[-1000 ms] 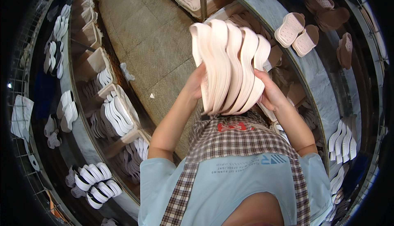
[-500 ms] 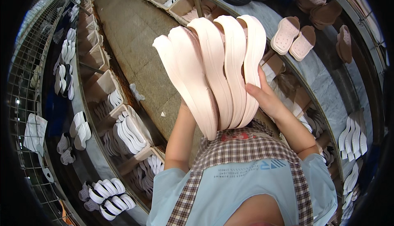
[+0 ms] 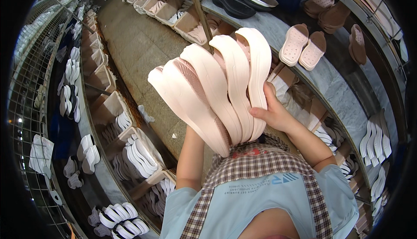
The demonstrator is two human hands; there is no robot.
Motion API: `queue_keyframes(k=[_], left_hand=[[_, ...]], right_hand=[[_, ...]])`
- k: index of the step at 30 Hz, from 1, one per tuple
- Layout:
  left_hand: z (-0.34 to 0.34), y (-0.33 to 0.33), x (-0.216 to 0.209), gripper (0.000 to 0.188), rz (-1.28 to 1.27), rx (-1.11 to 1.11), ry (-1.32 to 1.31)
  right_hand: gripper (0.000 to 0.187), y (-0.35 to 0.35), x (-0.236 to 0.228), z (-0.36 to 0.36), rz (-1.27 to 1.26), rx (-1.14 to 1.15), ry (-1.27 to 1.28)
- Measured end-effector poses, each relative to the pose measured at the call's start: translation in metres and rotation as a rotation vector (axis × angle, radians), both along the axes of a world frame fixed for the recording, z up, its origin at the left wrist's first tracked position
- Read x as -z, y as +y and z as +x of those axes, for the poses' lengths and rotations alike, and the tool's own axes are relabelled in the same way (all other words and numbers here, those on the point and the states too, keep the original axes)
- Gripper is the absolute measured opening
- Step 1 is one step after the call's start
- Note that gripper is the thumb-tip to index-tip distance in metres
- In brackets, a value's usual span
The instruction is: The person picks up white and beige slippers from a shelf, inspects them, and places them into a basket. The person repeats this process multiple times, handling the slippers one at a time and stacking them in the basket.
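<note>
A stack of several pale pink shoe soles (image 3: 208, 95) is held up in front of my chest, side walls toward me. The soles nest together and fan apart at their upper ends. My right hand (image 3: 274, 111) grips the stack's right side, its thumb pressed on the rightmost sole and its fingers around the edge. My left forearm (image 3: 190, 156) rises behind the left side of the stack. The soles hide my left hand and its fingers.
Bins (image 3: 145, 152) with white and grey soles line the left. A marble shelf (image 3: 343, 91) on the right bears pink clogs (image 3: 293, 45) and white soles (image 3: 374, 141). Large black soles (image 3: 232, 2) lie farther back. A metal post (image 3: 199, 6) stands beyond the stack; wire mesh (image 3: 32, 91) borders the far left.
The stack has shifted left and down and leans more to the left, with a wider gap between the soles on the left. My right hand has moved along with it. The view has shifted slightly.
</note>
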State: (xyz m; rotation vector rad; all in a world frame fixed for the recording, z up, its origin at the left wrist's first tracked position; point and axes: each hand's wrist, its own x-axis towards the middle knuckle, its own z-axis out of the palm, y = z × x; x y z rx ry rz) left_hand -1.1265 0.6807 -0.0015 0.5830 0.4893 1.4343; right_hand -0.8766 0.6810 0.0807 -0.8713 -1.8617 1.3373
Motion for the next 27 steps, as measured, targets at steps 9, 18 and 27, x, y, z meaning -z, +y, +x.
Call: queue_keyframes(k=[9, 18, 27], left_hand=[[-0.003, -0.003, 0.002, 0.06, 0.003, 0.006, 0.088], [0.014, -0.029, 0.005, 0.066, -0.045, -0.005, 0.175], [0.047, -0.089, -0.015, 0.058, -0.125, -0.014, 0.144]], right_hand=[[0.081, 0.004, 0.003, 0.004, 0.087, 0.028, -0.02], [0.066, 0.031, 0.009, 0.014, -0.108, -0.006, 0.12], [0.062, 0.05, 0.019, 0.023, 0.036, 0.017, 0.104]])
